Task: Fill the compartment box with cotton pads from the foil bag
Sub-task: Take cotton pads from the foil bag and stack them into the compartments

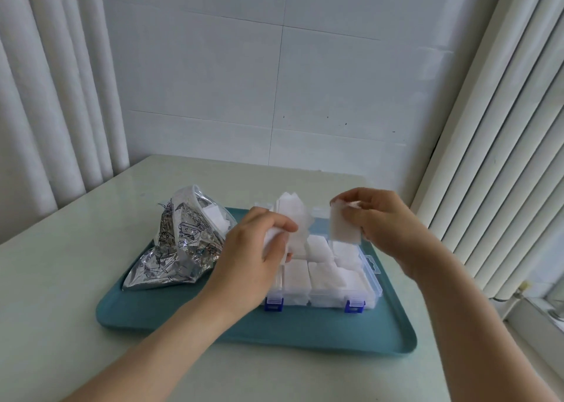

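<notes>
Currently the left hand (259, 250) and right hand (383, 218) each pinch cotton pads (343, 226) upright over the compartment box (323, 301)

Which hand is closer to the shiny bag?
Left. The left hand holds cotton pads right beside the foil bag. The right hand holds a pad stack across the compartment box, farther away.

The foil bag (183, 243) blocks the left side of the tray (305, 337) beside the compartment box (317, 301), while its near strip and the surrounding table (76, 295) lie open.
</notes>
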